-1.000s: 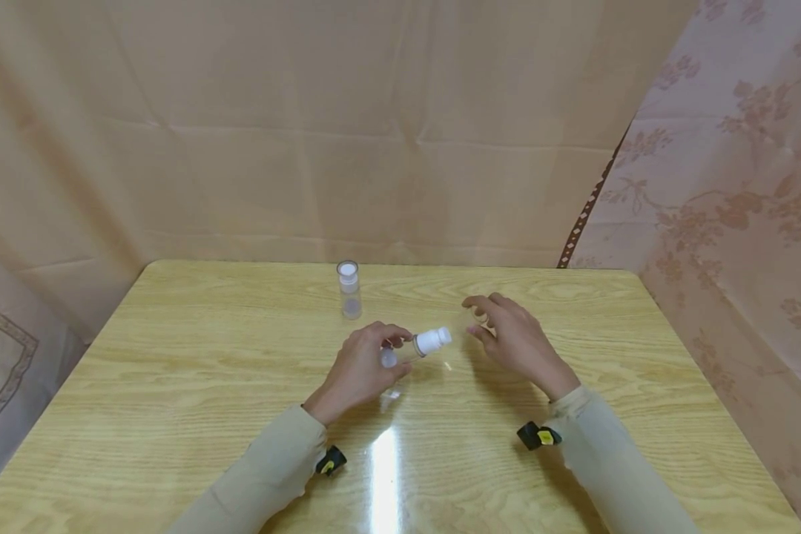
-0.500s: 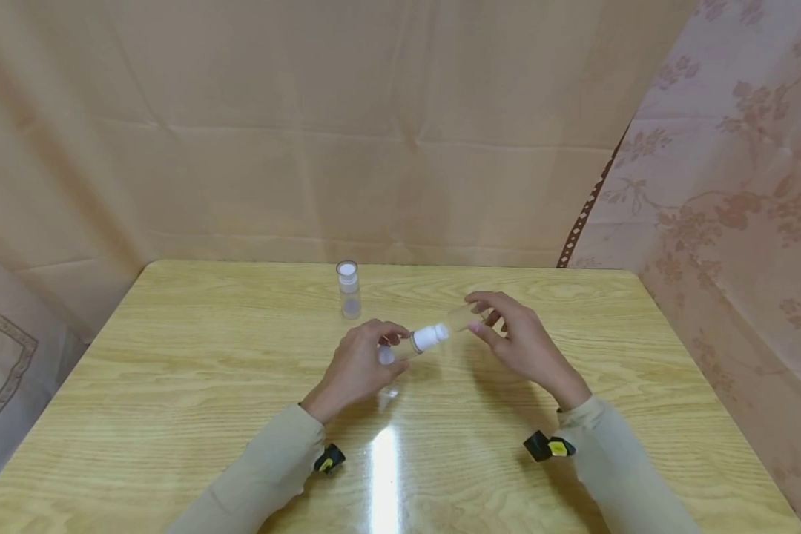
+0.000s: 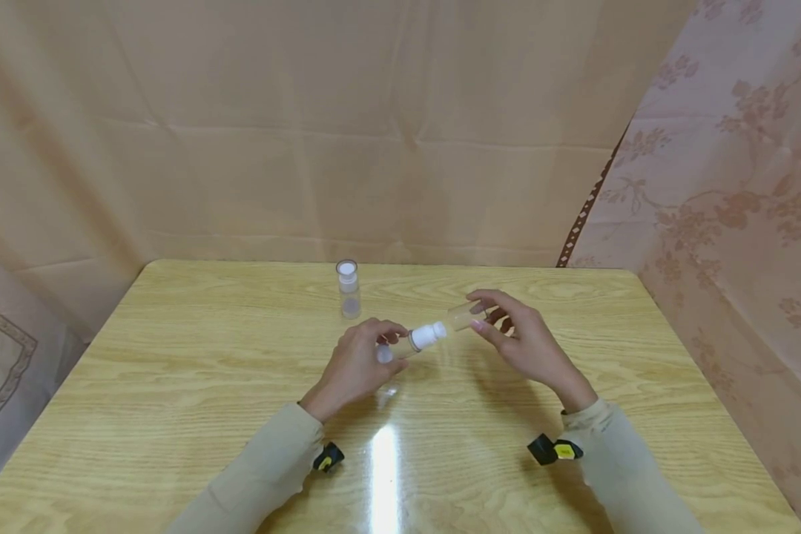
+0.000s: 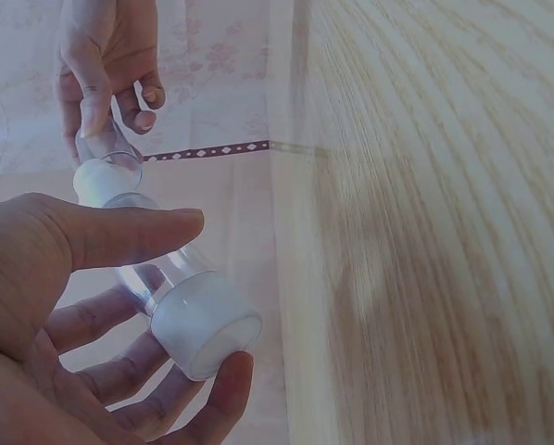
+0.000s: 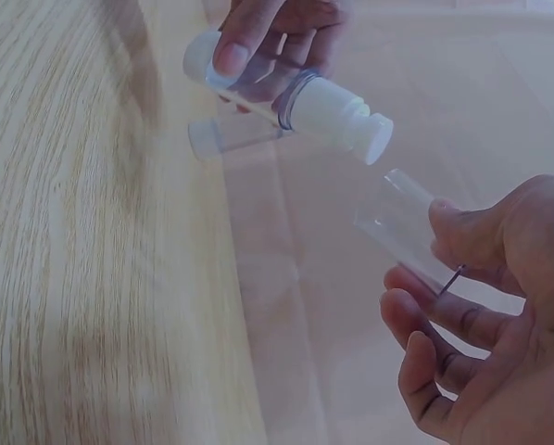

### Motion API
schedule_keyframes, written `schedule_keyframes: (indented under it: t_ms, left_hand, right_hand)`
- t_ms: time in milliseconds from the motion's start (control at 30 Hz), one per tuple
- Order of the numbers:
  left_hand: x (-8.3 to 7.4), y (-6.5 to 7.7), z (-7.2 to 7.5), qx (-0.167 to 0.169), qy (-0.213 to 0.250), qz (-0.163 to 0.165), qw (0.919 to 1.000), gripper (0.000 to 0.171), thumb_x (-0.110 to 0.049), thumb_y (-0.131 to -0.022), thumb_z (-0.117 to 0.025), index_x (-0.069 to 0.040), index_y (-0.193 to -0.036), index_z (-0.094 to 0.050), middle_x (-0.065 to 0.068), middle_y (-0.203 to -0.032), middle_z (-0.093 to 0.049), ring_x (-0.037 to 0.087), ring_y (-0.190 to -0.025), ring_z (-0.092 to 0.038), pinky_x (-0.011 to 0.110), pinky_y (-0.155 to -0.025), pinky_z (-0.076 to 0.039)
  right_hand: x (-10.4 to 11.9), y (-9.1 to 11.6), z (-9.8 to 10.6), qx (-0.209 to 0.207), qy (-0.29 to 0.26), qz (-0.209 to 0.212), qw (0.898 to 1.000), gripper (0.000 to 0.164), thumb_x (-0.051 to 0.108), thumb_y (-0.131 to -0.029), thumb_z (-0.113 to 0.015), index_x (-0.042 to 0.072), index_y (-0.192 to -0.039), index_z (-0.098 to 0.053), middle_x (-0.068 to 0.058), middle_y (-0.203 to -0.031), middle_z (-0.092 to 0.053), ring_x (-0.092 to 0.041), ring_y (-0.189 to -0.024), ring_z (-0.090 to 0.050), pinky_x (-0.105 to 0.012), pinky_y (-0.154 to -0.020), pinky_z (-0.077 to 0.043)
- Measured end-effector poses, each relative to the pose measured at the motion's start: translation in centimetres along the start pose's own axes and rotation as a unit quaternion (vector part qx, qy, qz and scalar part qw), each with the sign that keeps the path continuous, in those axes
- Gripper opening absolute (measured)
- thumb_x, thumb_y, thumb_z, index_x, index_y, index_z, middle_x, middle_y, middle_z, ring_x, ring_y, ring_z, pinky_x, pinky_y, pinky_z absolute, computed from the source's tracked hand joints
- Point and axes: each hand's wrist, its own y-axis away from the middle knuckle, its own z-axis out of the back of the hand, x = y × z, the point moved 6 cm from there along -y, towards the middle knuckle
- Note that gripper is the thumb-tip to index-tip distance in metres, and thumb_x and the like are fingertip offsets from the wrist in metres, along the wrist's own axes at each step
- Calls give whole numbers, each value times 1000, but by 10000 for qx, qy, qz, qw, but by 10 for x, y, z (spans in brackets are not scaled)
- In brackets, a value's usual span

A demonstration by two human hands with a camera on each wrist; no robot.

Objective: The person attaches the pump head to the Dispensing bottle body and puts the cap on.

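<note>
My left hand (image 3: 360,363) grips a clear pump bottle (image 5: 258,88) round its body, tilted so its white pump top (image 3: 427,336) points right and slightly up. In the left wrist view the thumb lies across the body and a fingertip touches the white base (image 4: 207,324). My right hand (image 3: 521,337) pinches a clear tubular cap (image 3: 463,316) between thumb and fingers. The cap's open end faces the pump top, with a small gap between them in the right wrist view. Above the table, both hands face each other.
A second clear bottle with a white top (image 3: 348,289) stands upright towards the back of the wooden table (image 3: 207,356). A beige curtain (image 3: 274,133) hangs behind the table's far edge, and a floral one (image 3: 741,185) on the right.
My right hand has turned, bringing the clear cap into line with the pump top; it was mostly hidden by the fingers before. The left hand and bottle have shifted slightly left.
</note>
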Motion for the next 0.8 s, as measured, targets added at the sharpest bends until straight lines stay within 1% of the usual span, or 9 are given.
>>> schedule_keyframes:
  t_ms: [300, 433, 567, 800]
  left_hand:
    - [1, 0, 0, 23, -52, 53, 10000, 36, -8, -78, -87, -7, -111, -74, 12, -99, -70, 23, -86, -63, 39, -72, -52]
    - [0, 0, 1, 25, -74, 61, 10000, 36, -8, -78, -87, -7, -112, -74, 12, -99, -70, 23, -86, -63, 39, -71, -52]
    - [0, 0, 0, 45, -121, 76, 9999, 36, -8, -79, -87, -7, -112, -74, 11, -99, -70, 23, -87, -63, 40, -74, -52]
    - [-1, 0, 1, 40, -87, 142, 9999, 35, -8, -79, -87, -5, -111, -74, 12, -99, -70, 23, -86, -63, 40, -72, -52]
  right_hand:
    - [2, 1, -5, 111, -191, 87, 9997, 35, 4, -98, -66, 9, -133, -61, -10, -113, -68, -22, -93, -64, -33, -74, -50]
    - [4, 1, -6, 131, -207, 88, 9997, 35, 5, -98, -66, 10, -133, -61, -12, -114, -68, -21, -93, -63, -33, -74, -51]
    - [6, 0, -8, 190, -261, 68, 9995, 35, 6, -98, -66, 10, -133, -61, -14, -113, -68, -21, -93, -63, -34, -75, -51]
    - [9, 0, -11, 274, -255, 66, 9993, 36, 5, -98, -67, 9, -133, -61, -9, -112, -68, -21, -92, -63, -34, -74, -51]
